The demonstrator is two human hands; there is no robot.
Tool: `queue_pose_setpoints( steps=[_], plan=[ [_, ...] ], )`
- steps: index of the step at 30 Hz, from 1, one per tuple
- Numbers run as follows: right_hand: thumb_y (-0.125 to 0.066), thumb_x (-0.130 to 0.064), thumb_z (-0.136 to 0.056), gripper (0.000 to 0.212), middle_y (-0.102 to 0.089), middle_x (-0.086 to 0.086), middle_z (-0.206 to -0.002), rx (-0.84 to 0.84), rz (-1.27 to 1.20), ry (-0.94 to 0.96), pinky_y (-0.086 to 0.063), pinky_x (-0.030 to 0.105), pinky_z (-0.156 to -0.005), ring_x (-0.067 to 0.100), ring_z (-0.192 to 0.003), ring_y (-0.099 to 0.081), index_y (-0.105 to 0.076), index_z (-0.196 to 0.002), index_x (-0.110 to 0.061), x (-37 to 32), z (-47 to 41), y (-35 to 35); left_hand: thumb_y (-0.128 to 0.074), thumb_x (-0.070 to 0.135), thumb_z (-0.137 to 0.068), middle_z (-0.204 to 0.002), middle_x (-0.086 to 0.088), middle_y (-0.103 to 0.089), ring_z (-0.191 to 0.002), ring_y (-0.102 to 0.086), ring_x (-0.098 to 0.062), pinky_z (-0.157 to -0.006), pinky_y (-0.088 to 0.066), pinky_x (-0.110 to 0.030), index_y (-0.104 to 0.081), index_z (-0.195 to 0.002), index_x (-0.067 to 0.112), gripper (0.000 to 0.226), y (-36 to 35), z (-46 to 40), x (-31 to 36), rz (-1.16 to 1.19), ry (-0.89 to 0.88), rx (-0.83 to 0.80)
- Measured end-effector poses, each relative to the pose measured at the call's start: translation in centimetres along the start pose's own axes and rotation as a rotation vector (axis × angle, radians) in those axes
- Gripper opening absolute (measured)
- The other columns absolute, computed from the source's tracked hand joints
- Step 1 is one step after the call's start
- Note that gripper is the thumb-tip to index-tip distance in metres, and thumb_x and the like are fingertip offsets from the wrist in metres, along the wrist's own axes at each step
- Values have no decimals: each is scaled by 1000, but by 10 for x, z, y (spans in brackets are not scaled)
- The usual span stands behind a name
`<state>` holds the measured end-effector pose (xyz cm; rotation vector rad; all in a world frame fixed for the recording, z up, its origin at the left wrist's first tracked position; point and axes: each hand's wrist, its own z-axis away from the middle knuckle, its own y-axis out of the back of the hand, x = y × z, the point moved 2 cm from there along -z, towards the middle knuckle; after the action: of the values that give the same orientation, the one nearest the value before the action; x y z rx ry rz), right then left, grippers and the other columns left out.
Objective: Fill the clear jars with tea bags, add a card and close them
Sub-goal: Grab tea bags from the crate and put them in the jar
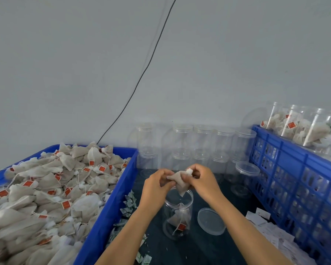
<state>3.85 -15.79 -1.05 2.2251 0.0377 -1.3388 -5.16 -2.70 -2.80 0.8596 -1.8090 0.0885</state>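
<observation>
Both hands, the left hand and the right hand, pinch one tea bag between curled fingers and thumbs, holding it just above the mouth of one open clear jar at 6 o'clock. That jar holds one tea bag with a red tag; its one loose lid lies flat just beside it at 3 o'clock. One blue bin heaped with uncountable tea bags sits at 9 o'clock, one blue crate at 3 o'clock, and roughly ten empty lidded jars stack in two tiers at 12 o'clock.

Clear glossy plastic jar; matt fibrous tea bag; blue plastic crate.
</observation>
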Motion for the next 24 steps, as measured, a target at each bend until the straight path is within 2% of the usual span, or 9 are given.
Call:
queue_pose_setpoints(
  steps=[3,5,6,10,12,14,17,21,24],
  plan=[
    [-70,-28,-86,13,-64,-5,-80,-49,144,60,-48,13,-59,6,-72,-61,-61,-82,-20,3,2,-1,-69,21,-88,-82,13,-67,-79,-64,-3,-70,-49,-11,-62,-86,32,13,1,2,5,-175,20,60],
    [-66,-32,-88,15,-60,-9,-81,-62,461,155,-45,16,-68,6,-75,-57,-64,-78,-22,5,2,-1,-62,28,-93,-90,12,-67,-87,-61,-7,-80,-46,-17,-64,-96,30,4,-2,0,13,-560,-65,79],
    [-63,-34,-89,16,-59,-8,-84,-63,638,204,-44,24,-76,10,-81,-56,-67,-79,-22,5,2,-2,-58,30,-95,-98,10,-68,-94,-59,-10,-86,-43,-22,-64,-103,30,10,-4,-1,16,-731,-123,74],
    [-47,-38,-96,28,-41,-8,-93,-191,932,226,-28,33,-87,14,-97,-36,-67,-83,-23,8,4,-7,-54,20,-96,-113,-5,-66,-114,-52,-24,-94,-42,-34,-64,-115,17,22,-19,-5,15,-1050,-118,-202],
    [-41,-34,-99,31,-41,-7,-94,-246,945,234,-27,33,-88,14,-95,-32,-63,-80,-23,7,6,-9,-50,16,-97,-113,-8,-66,-113,-55,-26,-90,-44,-34,-64,-116,14,24,-21,-6,14,-1056,-105,-260],
    [-41,-26,-97,30,-54,-7,-91,-247,937,274,-26,31,-85,15,-92,-42,-69,-86,-20,1,8,-12,-49,15,-97,-112,-4,-67,-109,-56,-22,-87,-43,-32,-65,-116,19,25,-17,-7,12,-980,-115,-188],
    [-35,-17,-94,36,-70,-1,-87,-410,986,238,-24,33,-90,18,-85,-54,-70,-89,-16,-7,11,-18,-49,15,-97,-112,1,-66,-107,-55,-17,-86,-43,-29,-65,-113,23,24,-10,-5,10,-883,-122,-121],
    [-33,-17,-94,37,-63,1,-82,-547,1164,233,-15,32,-81,19,-86,-41,-70,-91,-14,-15,7,-26,-48,16,-98,-115,1,-66,-109,-56,-17,-91,-48,-31,-66,-114,22,24,-4,-4,6,-816,-96,-174],
    [-35,-17,-95,32,-58,-1,-75,-502,1132,223,-21,32,-87,20,-84,-46,-66,-87,-16,-16,6,-30,-46,16,-99,-113,0,-66,-108,-56,-18,-91,-49,-32,-66,-114,21,26,-5,-1,4,-814,-96,-219]
  ],
)
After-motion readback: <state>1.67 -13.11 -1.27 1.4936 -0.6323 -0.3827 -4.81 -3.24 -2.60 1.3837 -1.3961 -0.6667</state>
